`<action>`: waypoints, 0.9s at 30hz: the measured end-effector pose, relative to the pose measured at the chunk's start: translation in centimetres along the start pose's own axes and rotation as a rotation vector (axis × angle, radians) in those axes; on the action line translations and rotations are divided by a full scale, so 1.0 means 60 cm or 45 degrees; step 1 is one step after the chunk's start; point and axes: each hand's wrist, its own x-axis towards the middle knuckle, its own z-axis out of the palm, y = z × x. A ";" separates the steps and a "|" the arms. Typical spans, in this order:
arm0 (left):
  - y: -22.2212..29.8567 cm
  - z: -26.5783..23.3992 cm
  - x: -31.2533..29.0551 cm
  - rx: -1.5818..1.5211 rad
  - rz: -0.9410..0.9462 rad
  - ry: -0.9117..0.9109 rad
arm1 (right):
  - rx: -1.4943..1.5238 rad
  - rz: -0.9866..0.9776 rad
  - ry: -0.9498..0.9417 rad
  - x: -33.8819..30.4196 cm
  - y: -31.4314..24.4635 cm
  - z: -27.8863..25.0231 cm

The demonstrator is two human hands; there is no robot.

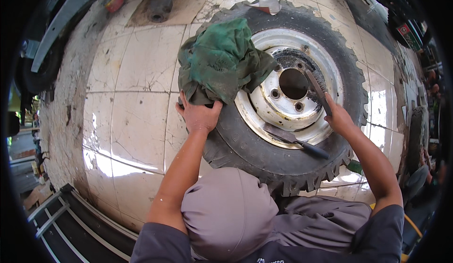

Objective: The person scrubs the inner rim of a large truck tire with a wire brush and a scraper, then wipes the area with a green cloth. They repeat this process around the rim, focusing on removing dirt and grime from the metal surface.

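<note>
A chunky-treaded tyre on a worn white steel rim lies flat on the floor before me. My right hand is closed round the handle of a brush, which reaches over the rim beside the centre hole. At the tyre's left edge, my left hand rests with fingers spread, against the lower edge of a dirty green cloth. The cloth is heaped over the tyre's upper left and hides some fingertips. A scraper with a dark handle lies across the rim's near edge and the sidewall.
Pale floor tiles surround the wheel. A folded scrap of paper lies on its far side. Beyond are brown cardboard with a metal part and a red roll. A metal-railed black frame stands at lower left.
</note>
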 end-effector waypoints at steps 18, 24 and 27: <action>-0.017 0.025 -0.004 0.043 0.076 0.044 | 0.156 -0.069 0.470 -0.057 0.081 0.007; 0.004 0.020 0.002 0.014 0.077 0.030 | -0.101 0.016 0.458 -0.049 0.106 0.006; -0.017 0.015 -0.005 0.029 0.075 0.019 | -0.001 -0.079 0.636 -0.039 0.067 -0.040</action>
